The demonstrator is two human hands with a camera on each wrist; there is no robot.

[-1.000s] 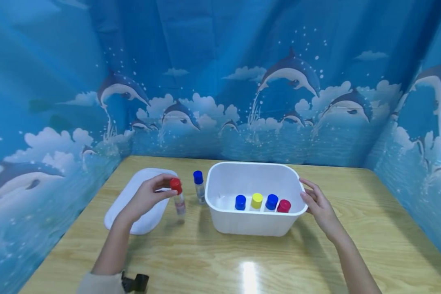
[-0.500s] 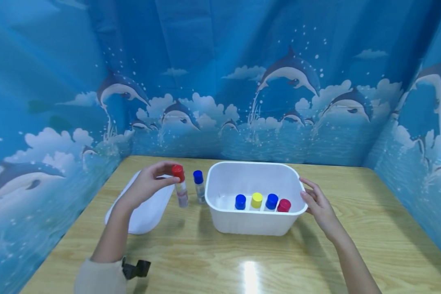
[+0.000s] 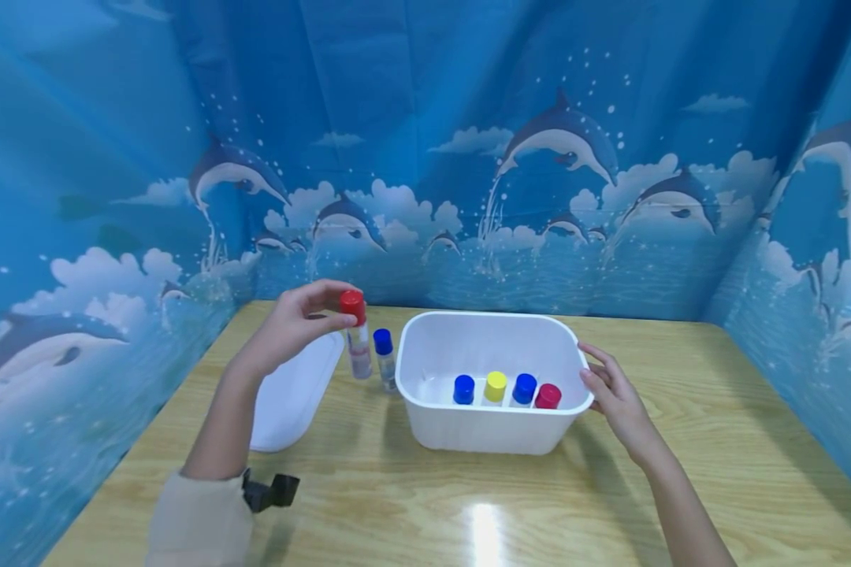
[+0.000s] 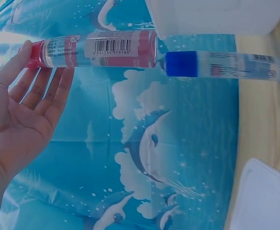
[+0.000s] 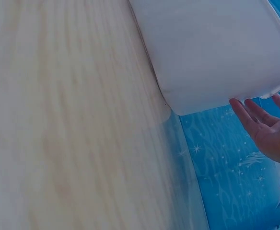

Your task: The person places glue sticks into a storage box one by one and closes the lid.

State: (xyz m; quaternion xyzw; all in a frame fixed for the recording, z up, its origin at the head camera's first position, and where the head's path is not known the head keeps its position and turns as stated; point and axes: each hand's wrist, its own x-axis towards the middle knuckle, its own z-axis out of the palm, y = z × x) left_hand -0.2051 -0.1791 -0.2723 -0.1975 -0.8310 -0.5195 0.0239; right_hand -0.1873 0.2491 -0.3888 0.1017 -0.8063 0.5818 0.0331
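Note:
My left hand (image 3: 300, 327) pinches a clear bottle by its red cap (image 3: 352, 306), thumb on one side and fingers on the other. That bottle (image 4: 109, 50) hangs upright above the table; its label and barcode show in the left wrist view. Just to its right, a slimmer blue-capped bottle (image 3: 385, 361) stands on the table beside a white plastic bin (image 3: 478, 431). With my right hand (image 3: 620, 409) I hold the bin's right rim, and the fingers (image 5: 245, 117) lie against its outer wall. Inside the bin are several bottles with blue, yellow (image 3: 496, 387) and red caps.
A white lid (image 3: 287, 402) lies flat at the left, partly behind my left forearm. The wooden table (image 3: 369, 504) ends at a blue dolphin-print curtain (image 3: 397, 197) at the back and sides.
My left hand has lifted the red-capped bottle and carried it back and rightward, close to the blue-capped one. The right hand and the bin have stayed in place.

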